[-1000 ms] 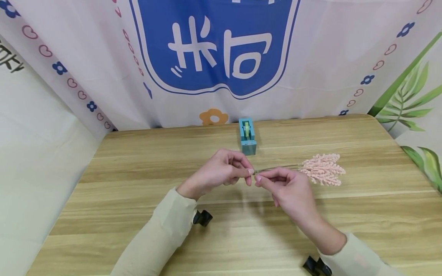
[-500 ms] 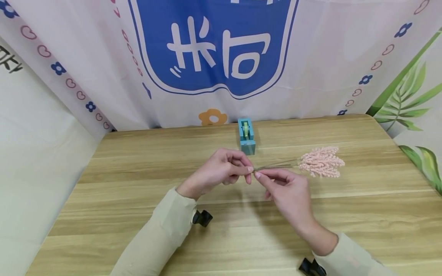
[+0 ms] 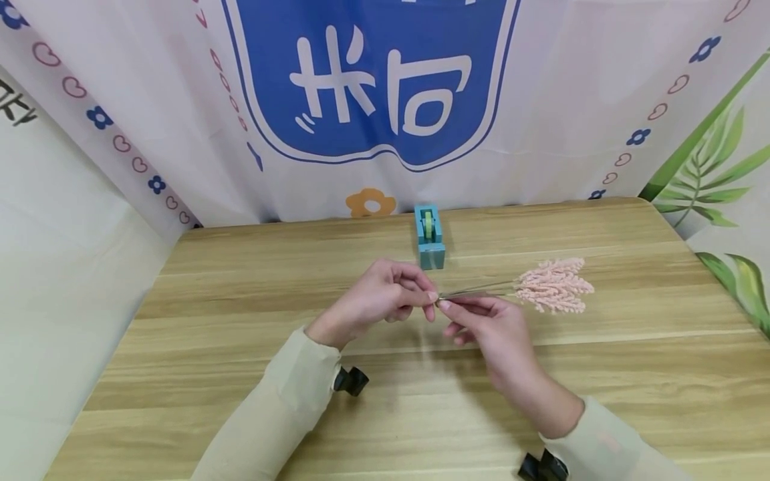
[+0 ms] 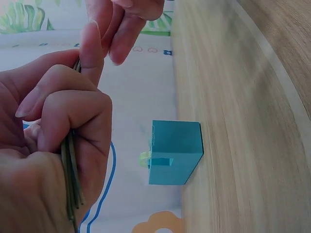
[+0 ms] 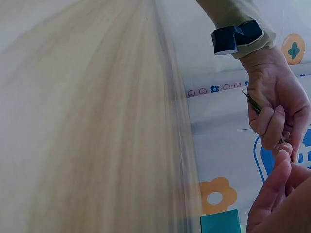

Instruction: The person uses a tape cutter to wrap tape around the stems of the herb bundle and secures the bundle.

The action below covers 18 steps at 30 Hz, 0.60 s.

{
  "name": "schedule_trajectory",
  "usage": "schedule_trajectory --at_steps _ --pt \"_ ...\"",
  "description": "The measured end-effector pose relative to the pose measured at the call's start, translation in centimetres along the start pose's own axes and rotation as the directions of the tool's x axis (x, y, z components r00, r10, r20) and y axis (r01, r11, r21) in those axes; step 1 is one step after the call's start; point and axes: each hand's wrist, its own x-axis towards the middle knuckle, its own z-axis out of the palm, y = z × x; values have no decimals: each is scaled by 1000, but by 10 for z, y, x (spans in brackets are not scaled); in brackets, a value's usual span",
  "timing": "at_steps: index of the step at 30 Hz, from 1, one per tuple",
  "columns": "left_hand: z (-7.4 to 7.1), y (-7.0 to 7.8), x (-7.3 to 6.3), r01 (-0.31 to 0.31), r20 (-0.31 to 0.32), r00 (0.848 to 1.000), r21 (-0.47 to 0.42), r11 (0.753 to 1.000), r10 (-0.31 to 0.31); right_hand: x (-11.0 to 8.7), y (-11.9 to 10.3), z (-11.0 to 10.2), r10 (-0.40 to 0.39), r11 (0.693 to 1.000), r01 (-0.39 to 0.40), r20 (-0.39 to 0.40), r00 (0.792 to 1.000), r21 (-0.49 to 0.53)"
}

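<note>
Head view: your left hand [image 3: 375, 300] and right hand [image 3: 490, 327] meet fingertip to fingertip over the middle of the table [image 3: 240, 374], above the wood. Between them you hold a bundle of thin green stems [image 3: 475, 290] ending in pink flower sprigs [image 3: 553, 286]. Long axis runs left to right, nearly level, tilted slightly toward the far side at the bloom end. Pink heads point right, cut ends point left into your left palm.

Left grip: fingers curled round the stems, thumb and forefinger pinched at the point where they leave the hand. Left wrist view confirms this, with the green stems [image 4: 72, 179] passing through the closed fist [image 4: 53, 136].

Right grip: thumb and forefinger pinch the same stems just beside the left fingertips, the other fingers loosely bent beneath. In the right wrist view the stem ends [image 5: 252, 103] poke out past the left hand [image 5: 274, 104].

Teal tape dispenser [image 3: 430, 238] stands on the table just beyond your hands, its long side running near to far. A printed blue and white backdrop [image 3: 373, 80] hangs behind the far edge.
</note>
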Motion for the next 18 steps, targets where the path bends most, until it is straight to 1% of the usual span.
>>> schedule_trajectory --at_steps 5,9,14,18 --pt "1 -1 -1 17 3 1000 19 1000 -17 2 2 -3 46 995 -53 80 996 89" --pt "2 -2 -1 19 6 1000 42 999 -19 3 2 -5 80 987 -95 117 990 130" --pt "3 -2 -1 21 -1 1000 48 999 -21 5 1 -6 110 982 -130 144 983 136" --pt "3 -2 -1 19 -7 1000 46 999 -18 6 1 -6 126 982 -145 149 981 120"
